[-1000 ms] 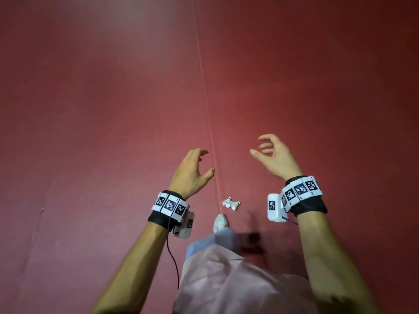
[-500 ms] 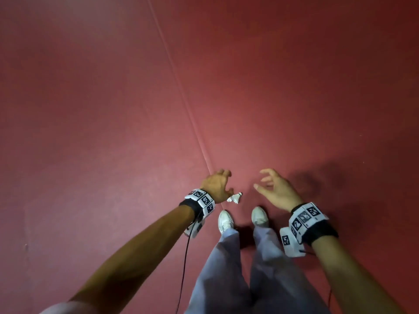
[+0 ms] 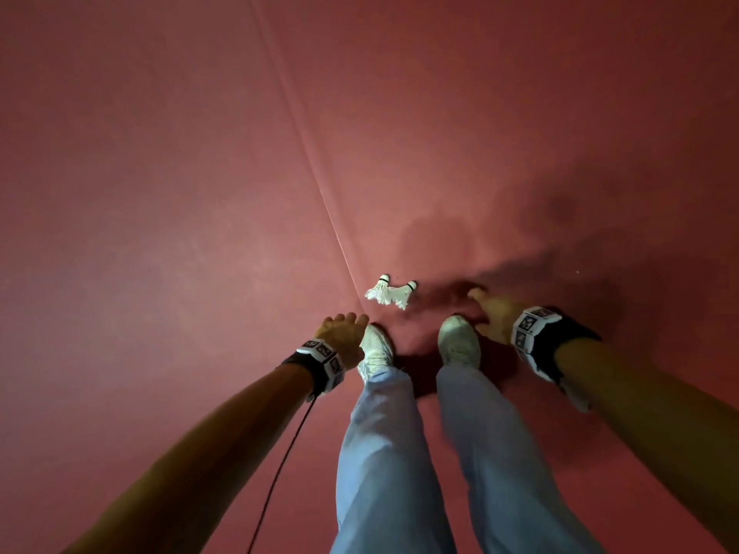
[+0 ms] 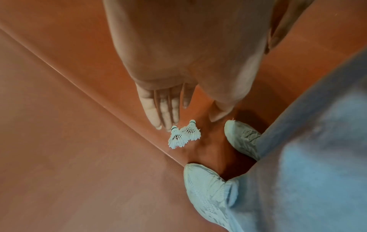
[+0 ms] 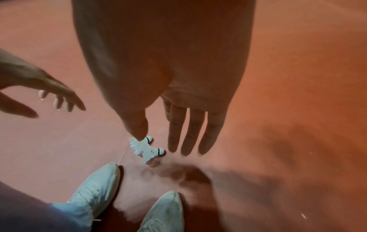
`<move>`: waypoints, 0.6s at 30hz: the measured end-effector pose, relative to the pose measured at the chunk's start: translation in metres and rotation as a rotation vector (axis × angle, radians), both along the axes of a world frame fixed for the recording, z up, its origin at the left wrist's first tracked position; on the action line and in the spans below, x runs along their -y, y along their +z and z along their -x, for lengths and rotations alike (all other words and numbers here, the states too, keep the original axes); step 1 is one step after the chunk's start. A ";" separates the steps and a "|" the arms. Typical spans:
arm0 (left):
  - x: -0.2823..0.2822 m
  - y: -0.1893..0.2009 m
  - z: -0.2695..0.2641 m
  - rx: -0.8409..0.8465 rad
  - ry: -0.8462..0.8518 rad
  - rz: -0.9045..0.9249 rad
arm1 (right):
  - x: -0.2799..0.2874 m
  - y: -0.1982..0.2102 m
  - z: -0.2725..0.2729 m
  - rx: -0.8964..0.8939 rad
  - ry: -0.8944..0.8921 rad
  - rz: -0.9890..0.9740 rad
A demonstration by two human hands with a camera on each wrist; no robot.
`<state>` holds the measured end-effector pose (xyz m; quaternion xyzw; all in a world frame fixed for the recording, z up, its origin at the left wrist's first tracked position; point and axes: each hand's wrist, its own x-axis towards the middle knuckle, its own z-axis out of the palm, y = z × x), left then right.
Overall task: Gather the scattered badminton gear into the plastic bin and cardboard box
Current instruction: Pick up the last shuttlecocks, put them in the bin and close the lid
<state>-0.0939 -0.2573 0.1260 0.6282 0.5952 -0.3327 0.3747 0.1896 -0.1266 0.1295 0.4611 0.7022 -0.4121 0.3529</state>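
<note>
Two white feather shuttlecocks lie side by side on the red floor, just ahead of my shoes. In the left wrist view they sit right beyond my straight fingertips, apart from them. My left hand hangs beside my left shoe, holding nothing. My right hand reaches down beside the right shoe, fingers straight. In the right wrist view the shuttlecocks lie between its thumb and fingers, untouched. Neither the bin nor the box is in view.
My white shoes stand together just behind the shuttlecocks. A thin seam line runs across the red mat toward them. A black cable hangs from my left wrist. Bare floor lies all around.
I have bent lower and both hands have dropped toward the floor. The left hand now sits beside my left shoe, and the right has come down near the shuttlecocks. Both feet now stand together.
</note>
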 end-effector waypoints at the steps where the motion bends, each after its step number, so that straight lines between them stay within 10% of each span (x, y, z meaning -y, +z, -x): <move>1: -0.001 -0.023 0.000 0.004 0.000 -0.012 | -0.002 -0.024 0.004 -0.005 0.034 0.009; 18: -0.026 -0.247 0.019 0.193 -0.010 -0.070 | 0.007 -0.267 0.072 -0.185 0.082 0.162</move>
